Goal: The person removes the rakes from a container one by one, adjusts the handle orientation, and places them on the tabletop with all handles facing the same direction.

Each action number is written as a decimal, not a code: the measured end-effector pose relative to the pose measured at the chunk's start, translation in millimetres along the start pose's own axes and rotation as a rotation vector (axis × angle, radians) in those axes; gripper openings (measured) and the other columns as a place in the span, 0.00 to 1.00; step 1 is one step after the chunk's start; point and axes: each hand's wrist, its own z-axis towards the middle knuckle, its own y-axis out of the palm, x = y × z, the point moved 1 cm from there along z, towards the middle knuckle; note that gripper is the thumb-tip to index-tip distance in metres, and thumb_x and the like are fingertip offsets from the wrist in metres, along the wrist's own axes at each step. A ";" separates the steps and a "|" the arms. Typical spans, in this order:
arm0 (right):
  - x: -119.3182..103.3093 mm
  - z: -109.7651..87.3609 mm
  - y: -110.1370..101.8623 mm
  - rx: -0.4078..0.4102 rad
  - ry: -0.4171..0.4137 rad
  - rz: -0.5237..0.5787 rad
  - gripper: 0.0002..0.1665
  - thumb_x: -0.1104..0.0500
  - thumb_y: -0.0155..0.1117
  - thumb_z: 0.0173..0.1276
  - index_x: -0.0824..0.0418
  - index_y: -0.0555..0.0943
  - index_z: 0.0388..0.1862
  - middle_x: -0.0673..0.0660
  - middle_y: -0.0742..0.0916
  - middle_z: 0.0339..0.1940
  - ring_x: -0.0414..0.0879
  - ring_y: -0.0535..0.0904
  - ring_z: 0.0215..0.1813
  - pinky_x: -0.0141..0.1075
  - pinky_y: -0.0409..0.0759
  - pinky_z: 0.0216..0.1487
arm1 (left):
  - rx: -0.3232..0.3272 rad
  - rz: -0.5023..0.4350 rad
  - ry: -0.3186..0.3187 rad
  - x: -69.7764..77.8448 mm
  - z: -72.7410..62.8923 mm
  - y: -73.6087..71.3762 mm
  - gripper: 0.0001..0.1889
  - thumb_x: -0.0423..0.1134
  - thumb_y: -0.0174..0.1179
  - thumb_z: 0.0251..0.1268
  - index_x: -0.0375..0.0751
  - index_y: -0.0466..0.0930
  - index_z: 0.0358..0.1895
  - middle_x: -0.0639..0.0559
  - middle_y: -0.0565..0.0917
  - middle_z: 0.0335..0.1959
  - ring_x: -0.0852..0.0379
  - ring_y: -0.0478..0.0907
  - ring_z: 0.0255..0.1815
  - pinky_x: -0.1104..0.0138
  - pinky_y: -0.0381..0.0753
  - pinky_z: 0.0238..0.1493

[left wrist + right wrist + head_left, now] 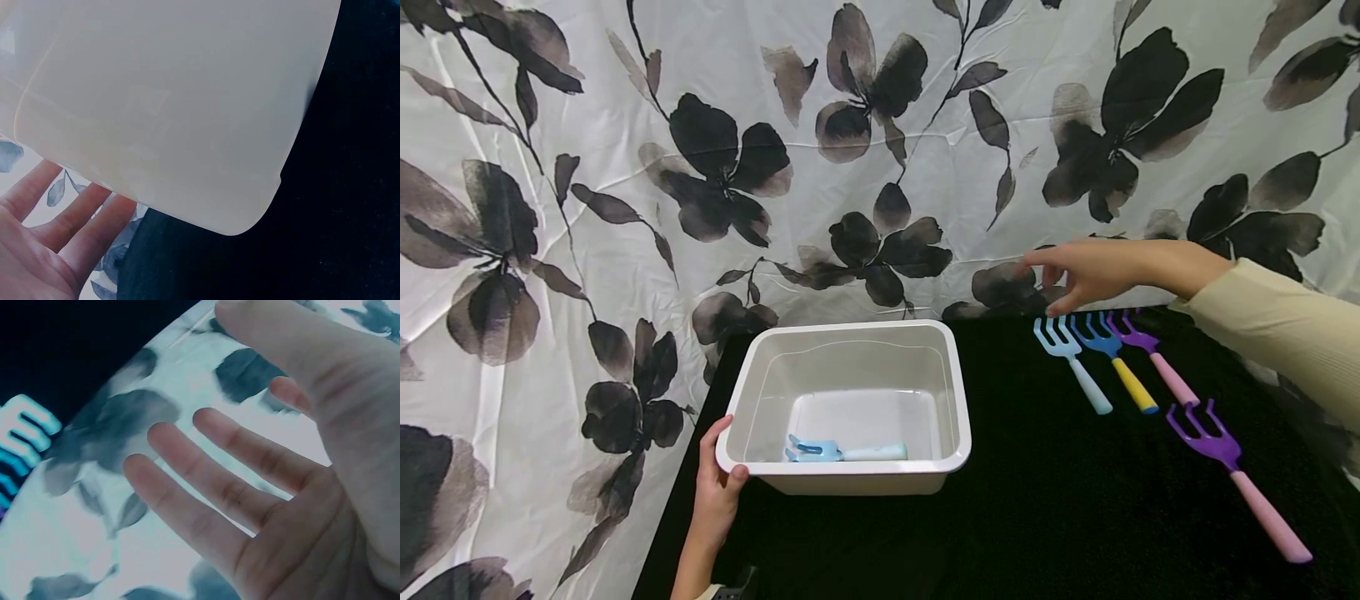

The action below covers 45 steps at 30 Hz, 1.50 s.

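Above the surface's [1000, 533] far edge hangs a loose, empty right hand [1093, 271]; the left hand [715, 493] grips the tub's [857, 483] near-left corner. Only the head view shows its fork [822, 451].

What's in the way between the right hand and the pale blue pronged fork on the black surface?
Nothing visible stands between the right hand and the pale blue pronged fork. Toward the white rectangular plastic tub, only the tub's raised wall is in the way.
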 end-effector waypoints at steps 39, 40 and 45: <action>-191.7 213.7 132.2 -0.512 -0.222 0.083 0.46 0.54 0.78 0.64 0.46 0.64 0.77 0.65 0.83 0.57 0.50 0.84 0.45 0.44 0.85 0.39 | -0.021 -0.023 0.011 0.9 2.7 -11.4 0.36 0.31 0.60 0.74 0.42 0.54 0.80 0.50 0.64 0.71 0.49 0.70 0.62 0.72 0.77 0.56; -193.2 216.0 137.6 -0.530 -0.209 0.091 0.47 0.54 0.78 0.64 0.45 0.63 0.77 0.65 0.82 0.58 0.50 0.84 0.46 0.44 0.85 0.39 | -0.022 -0.028 0.013 0.5 2.8 -11.5 0.36 0.31 0.60 0.74 0.41 0.54 0.79 0.50 0.64 0.71 0.49 0.70 0.62 0.71 0.77 0.56; -193.5 226.8 162.4 -0.610 -0.132 0.113 0.49 0.53 0.79 0.63 0.43 0.62 0.77 0.58 0.82 0.53 0.59 0.85 0.54 0.52 0.85 0.46 | -0.022 -0.060 0.032 0.4 2.9 -10.9 0.37 0.34 0.62 0.73 0.39 0.54 0.79 0.50 0.65 0.72 0.50 0.69 0.62 0.70 0.76 0.56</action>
